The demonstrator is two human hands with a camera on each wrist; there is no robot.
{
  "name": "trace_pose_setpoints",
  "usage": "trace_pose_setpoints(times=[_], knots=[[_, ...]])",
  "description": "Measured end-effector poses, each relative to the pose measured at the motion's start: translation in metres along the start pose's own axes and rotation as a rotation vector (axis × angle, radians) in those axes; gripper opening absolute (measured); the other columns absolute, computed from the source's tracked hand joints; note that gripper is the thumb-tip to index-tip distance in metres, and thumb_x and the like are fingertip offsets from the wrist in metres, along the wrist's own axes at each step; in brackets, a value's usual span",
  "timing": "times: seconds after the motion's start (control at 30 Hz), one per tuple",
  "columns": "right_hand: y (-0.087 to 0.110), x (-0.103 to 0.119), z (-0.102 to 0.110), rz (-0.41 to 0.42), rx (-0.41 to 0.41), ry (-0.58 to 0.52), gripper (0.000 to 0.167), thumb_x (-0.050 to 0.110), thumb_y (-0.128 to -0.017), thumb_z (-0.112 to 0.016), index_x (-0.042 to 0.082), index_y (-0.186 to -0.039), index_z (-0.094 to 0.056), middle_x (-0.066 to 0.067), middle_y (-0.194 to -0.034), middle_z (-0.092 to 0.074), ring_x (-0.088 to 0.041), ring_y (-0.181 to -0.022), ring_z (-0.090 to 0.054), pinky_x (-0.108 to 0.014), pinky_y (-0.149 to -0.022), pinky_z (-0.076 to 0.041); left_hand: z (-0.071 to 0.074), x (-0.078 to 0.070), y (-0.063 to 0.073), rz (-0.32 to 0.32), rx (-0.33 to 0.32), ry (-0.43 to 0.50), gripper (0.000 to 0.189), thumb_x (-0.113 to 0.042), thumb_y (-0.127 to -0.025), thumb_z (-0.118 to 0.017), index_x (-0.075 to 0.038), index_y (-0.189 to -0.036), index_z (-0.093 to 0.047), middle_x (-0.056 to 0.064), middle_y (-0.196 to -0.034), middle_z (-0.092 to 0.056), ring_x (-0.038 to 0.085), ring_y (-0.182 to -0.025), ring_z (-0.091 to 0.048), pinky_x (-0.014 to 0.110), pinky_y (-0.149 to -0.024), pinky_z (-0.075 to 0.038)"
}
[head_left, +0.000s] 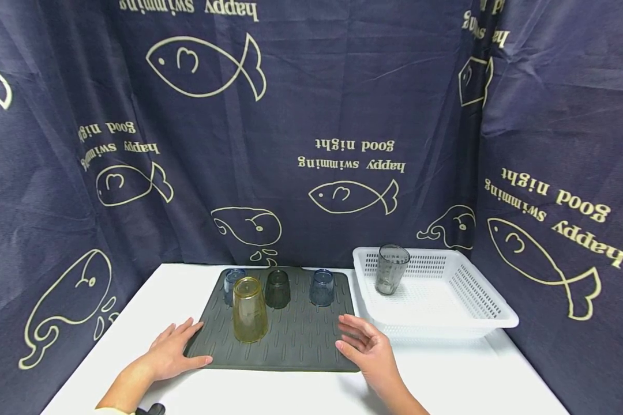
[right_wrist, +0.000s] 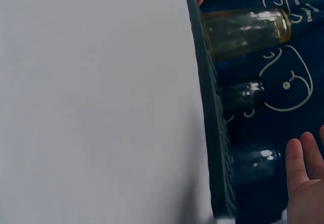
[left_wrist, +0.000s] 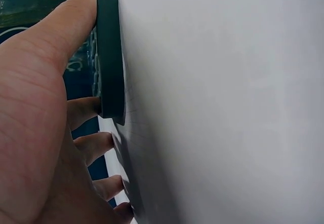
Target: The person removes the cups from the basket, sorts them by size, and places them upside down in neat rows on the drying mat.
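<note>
A dark grey ridged drying mat (head_left: 301, 346) lies on the white table. My left hand (head_left: 172, 353) rests at its front left corner, fingers spread; in the left wrist view the thumb reaches over the mat's edge (left_wrist: 110, 51). Above the mat's right edge is my right hand (head_left: 368, 351), fingers slightly bent and holding nothing. A tall amber glass (head_left: 250, 314) stands on the left part of the mat. Behind it are a light blue glass (head_left: 232, 282), a dark grey glass (head_left: 277, 290) and, further right, another blue glass (head_left: 322, 288).
Right of the mat sits a white plastic basket (head_left: 477, 329) with slotted walls. A clear grey glass (head_left: 391, 271) leans inside its left back corner. Dark blue curtains (head_left: 291, 127) with fish drawings enclose the table at the back and sides.
</note>
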State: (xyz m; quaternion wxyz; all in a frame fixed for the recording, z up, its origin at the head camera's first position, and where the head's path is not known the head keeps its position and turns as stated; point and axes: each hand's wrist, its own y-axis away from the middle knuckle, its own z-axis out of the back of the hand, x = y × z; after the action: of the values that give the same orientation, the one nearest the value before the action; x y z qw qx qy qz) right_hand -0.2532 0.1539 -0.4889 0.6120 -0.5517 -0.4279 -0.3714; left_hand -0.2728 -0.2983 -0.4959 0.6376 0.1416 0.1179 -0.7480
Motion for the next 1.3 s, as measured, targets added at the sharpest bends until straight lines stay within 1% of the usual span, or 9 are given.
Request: trace_pose_setpoints(times=[0.2,0.3,0.37,0.63,0.83,0.9,1.1,1.13,1.3], knots=[[0.001,0.006,0.018,0.076,-0.037,0.011,0.05,-0.004,-0.086,-0.077,-0.007,-0.133,-0.059,-0.003,-0.131,-0.069,-0.017,-0.12,-0.069,-0.031,-0.099,-0.058,0.001,-0.001,-0.001,-0.006,0.005,-0.009,0.093,-0.061,-0.082,-0.076,0.0,-0.148,-0.049,0.037,-0.154,-0.039,0.072,-0.137,-0.028,0.081,-0.107,-0.026],[-0.001,0.01,0.028,0.14,-0.04,0.01,0.047,-0.007,-0.088,-0.074,-0.011,-0.131,-0.058,-0.004,-0.128,-0.071,-0.016,-0.117,-0.07,-0.028,-0.096,-0.059,0.002,-0.002,-0.001,-0.008,0.004,-0.012,0.092,-0.06,-0.083,-0.076,-0.001,-0.148,-0.049,0.036,-0.154,-0.04,0.072,-0.137,-0.028,0.081,-0.107,-0.027],[-0.003,0.013,0.033,0.175,-0.04,0.007,0.045,-0.009,-0.089,-0.073,-0.014,-0.13,-0.057,-0.007,-0.128,-0.071,-0.015,-0.116,-0.071,-0.026,-0.095,-0.059,0.002,-0.002,0.0,-0.007,0.001,-0.016,0.092,-0.06,-0.083,-0.076,-0.001,-0.148,-0.049,0.036,-0.154,-0.04,0.071,-0.137,-0.028,0.081,-0.107,-0.027],[-0.016,0.036,0.055,0.273,-0.069,0.025,0.041,-0.015,-0.089,-0.068,-0.018,-0.127,-0.056,-0.013,-0.125,-0.071,-0.015,-0.112,-0.073,-0.024,-0.09,-0.06,0.001,-0.003,0.001,-0.01,-0.011,-0.004,0.093,-0.06,-0.082,-0.077,-0.001,-0.148,-0.049,0.036,-0.154,-0.04,0.071,-0.138,-0.028,0.081,-0.107,-0.027],[-0.029,0.053,0.07,0.267,-0.148,0.12,0.039,-0.011,-0.089,-0.072,-0.012,-0.126,-0.061,-0.019,-0.123,-0.07,-0.012,-0.11,-0.072,-0.023,-0.09,-0.059,-0.002,0.002,0.0,-0.013,-0.013,0.012,0.095,-0.062,-0.081,-0.077,0.0,-0.148,-0.049,0.035,-0.155,-0.039,0.071,-0.139,-0.026,0.081,-0.108,-0.025],[-0.035,0.059,0.076,0.26,-0.177,0.154,0.038,-0.009,-0.089,-0.073,-0.009,-0.126,-0.063,-0.016,-0.122,-0.072,-0.011,-0.108,-0.073,-0.022,-0.09,-0.059,-0.002,0.002,-0.001,-0.013,-0.01,0.01,0.096,-0.063,-0.081,-0.077,0.0,-0.147,-0.049,0.035,-0.155,-0.039,0.071,-0.139,-0.026,0.081,-0.108,-0.025],[-0.056,0.07,0.094,0.264,-0.236,0.206,0.036,-0.006,-0.089,-0.075,-0.009,-0.123,-0.065,-0.013,-0.118,-0.074,-0.008,-0.103,-0.073,-0.02,-0.088,-0.059,0.001,-0.001,-0.001,0.003,0.007,-0.008,0.095,-0.062,-0.082,-0.077,0.0,-0.147,-0.049,0.035,-0.154,-0.04,0.071,-0.138,-0.027,0.082,-0.107,-0.026],[-0.06,0.071,0.097,0.263,-0.25,0.208,0.036,-0.005,-0.089,-0.075,-0.009,-0.123,-0.065,-0.012,-0.116,-0.075,-0.007,-0.102,-0.073,-0.019,-0.088,-0.059,0.002,-0.002,-0.001,0.003,0.009,-0.011,0.095,-0.062,-0.082,-0.077,0.0,-0.147,-0.05,0.035,-0.154,-0.04,0.071,-0.138,-0.027,0.081,-0.107,-0.026],[-0.077,0.078,0.111,0.249,-0.327,0.261,0.034,0.001,-0.089,-0.078,-0.007,-0.121,-0.068,0.008,-0.108,-0.075,0.001,-0.098,-0.071,-0.012,-0.086,-0.056,0.003,-0.003,-0.001,-0.003,0.017,-0.023,0.093,-0.061,-0.082,-0.077,0.0,-0.147,-0.05,0.036,-0.154,-0.04,0.071,-0.137,-0.029,0.081,-0.107,-0.027]])
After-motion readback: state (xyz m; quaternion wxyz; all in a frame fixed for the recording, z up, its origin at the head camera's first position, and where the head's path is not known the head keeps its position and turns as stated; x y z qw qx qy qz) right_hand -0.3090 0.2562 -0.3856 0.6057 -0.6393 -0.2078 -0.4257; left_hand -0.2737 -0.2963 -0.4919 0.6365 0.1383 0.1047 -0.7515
